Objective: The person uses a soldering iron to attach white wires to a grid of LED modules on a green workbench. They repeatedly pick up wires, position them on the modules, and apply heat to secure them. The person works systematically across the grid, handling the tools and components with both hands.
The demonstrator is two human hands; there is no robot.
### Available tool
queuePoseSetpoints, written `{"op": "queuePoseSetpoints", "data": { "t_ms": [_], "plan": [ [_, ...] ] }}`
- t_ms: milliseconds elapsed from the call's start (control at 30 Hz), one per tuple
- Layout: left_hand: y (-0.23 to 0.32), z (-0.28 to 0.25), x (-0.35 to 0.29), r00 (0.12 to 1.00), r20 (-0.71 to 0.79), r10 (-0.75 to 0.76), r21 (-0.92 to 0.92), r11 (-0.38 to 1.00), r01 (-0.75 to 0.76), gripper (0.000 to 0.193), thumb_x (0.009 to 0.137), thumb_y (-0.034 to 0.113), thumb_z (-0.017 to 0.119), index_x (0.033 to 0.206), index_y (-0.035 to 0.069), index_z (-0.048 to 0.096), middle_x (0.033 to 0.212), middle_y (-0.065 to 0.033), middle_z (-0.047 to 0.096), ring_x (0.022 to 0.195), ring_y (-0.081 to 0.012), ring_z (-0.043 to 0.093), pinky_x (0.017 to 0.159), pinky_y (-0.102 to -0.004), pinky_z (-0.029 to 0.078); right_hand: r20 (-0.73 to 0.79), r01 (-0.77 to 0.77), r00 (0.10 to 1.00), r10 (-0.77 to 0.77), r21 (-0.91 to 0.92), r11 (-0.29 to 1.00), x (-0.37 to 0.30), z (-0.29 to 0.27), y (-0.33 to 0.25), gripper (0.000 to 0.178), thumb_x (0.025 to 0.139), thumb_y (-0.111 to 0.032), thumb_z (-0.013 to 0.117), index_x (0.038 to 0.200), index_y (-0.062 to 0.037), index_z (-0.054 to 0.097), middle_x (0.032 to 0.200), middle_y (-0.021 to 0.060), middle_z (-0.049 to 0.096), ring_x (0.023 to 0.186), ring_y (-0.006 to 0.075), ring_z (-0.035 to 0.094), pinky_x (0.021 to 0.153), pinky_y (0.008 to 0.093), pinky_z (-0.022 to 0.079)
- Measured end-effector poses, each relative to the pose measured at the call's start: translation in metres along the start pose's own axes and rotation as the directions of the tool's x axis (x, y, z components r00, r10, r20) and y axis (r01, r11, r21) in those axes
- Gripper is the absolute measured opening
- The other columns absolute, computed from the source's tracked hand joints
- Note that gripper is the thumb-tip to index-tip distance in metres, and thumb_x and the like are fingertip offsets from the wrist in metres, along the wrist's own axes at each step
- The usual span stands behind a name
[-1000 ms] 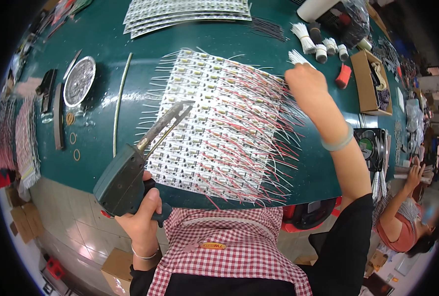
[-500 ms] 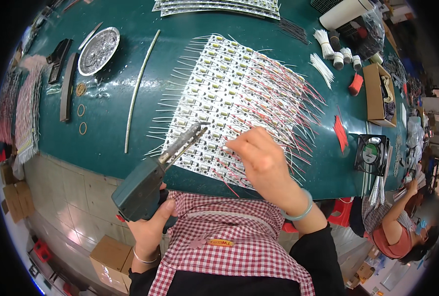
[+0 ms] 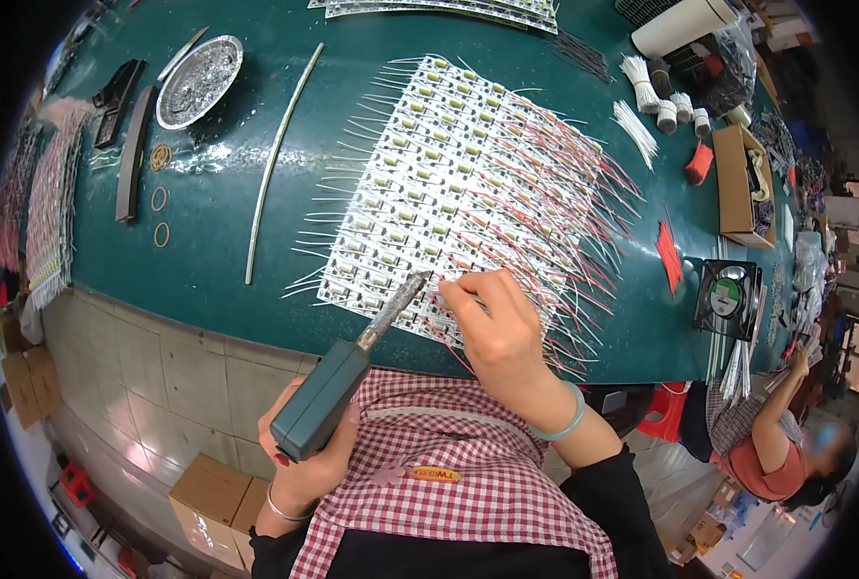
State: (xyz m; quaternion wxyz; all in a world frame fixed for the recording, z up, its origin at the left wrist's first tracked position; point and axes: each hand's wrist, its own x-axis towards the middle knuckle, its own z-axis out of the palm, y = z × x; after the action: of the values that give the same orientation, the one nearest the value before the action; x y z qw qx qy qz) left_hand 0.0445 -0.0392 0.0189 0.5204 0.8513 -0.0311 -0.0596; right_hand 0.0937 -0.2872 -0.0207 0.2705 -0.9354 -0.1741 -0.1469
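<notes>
My left hand (image 3: 314, 454) is wrapped round the grip of a green soldering gun (image 3: 325, 398). Its grey metal tip reaches up over the lower part of a white circuit board panel (image 3: 391, 227), close to my right fingertips. With thumb and forefinger pinched together, my right hand (image 3: 495, 323) holds a thin wire (image 3: 440, 280) against the board; the fingers hide most of it. Rows of small components cover the panel. White wires (image 3: 347, 159) stick out along its left side, and red and white wires (image 3: 555, 212) fan out to the right.
A metal bowl of solder scraps (image 3: 199, 118) stands at the far left, near rubber bands (image 3: 162, 234). A pale rod (image 3: 273, 164) lies left of the panel. Red wires (image 3: 668, 256), a small fan (image 3: 727, 299) and a cardboard box (image 3: 735, 183) are at right. Another person (image 3: 772, 434) sits beyond.
The soldering gun has swung to the right and its tip has come down beside my right fingertips. My right hand has shifted slightly, still pinching. The panel has barely moved in view.
</notes>
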Motion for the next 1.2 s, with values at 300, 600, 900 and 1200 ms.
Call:
{"op": "queuePoseSetpoints", "data": {
  "t_ms": [300, 600, 900, 1200],
  "plan": [
    [-0.007, 0.004, -0.001, 0.997, 0.004, 0.074, 0.009, 0.997, -0.074, 0.02, 0.075, -0.009, 0.075, 0.094, -0.006, 0.071, 0.092, -0.0161, 0.071, 0.076, -0.0242, 0.069, 0.066, -0.0319, 0.054, 0.015, -0.018, 1.0, 0.019, -0.02, 1.0, 0.002, 0.0, -0.003, 0.031, 0.075, 0.005, 0.066, 0.105, 0.0052, 0.067, 0.097, 0.0125, 0.059, 0.084, 0.0276, 0.058, 0.063, 0.0353, 0.052],
    [-0.002, 0.008, 0.003, 1.0, -0.017, 0.024, 0.004, 1.0, -0.024, 0.017, 0.074, -0.006, 0.076, 0.09, -0.005, 0.069, 0.085, -0.0139, 0.067, 0.07, -0.0228, 0.067, 0.063, -0.0317, 0.053, 0.026, -0.014, 1.0, 0.015, -0.034, 0.999, 0.003, 0.0, -0.004, 0.031, 0.074, 0.005, 0.066, 0.105, 0.0051, 0.067, 0.097, 0.0123, 0.058, 0.084, 0.0273, 0.057, 0.063, 0.0353, 0.052],
    [-0.012, 0.005, -0.001, 0.99, -0.003, 0.141, 0.036, 0.989, -0.141, 0.017, 0.073, -0.006, 0.076, 0.089, -0.006, 0.07, 0.083, -0.0146, 0.066, 0.065, -0.0247, 0.065, 0.058, -0.033, 0.05, 0.027, -0.019, 0.999, 0.02, -0.042, 0.999, 0.003, -0.001, -0.005, 0.033, 0.074, 0.005, 0.066, 0.106, 0.0057, 0.067, 0.096, 0.012, 0.057, 0.084, 0.0268, 0.057, 0.063, 0.0351, 0.052],
    [-0.012, 0.003, -0.002, 0.987, 0.0, 0.159, 0.048, 0.986, -0.159, 0.021, 0.073, -0.007, 0.076, 0.094, -0.008, 0.071, 0.089, -0.0177, 0.069, 0.071, -0.0266, 0.068, 0.063, -0.033, 0.054, 0.022, -0.016, 1.0, 0.017, -0.049, 0.999, 0.003, -0.001, -0.005, 0.031, 0.074, 0.004, 0.066, 0.105, 0.0051, 0.067, 0.096, 0.0118, 0.057, 0.085, 0.0271, 0.058, 0.065, 0.0353, 0.052]
  ]
}}
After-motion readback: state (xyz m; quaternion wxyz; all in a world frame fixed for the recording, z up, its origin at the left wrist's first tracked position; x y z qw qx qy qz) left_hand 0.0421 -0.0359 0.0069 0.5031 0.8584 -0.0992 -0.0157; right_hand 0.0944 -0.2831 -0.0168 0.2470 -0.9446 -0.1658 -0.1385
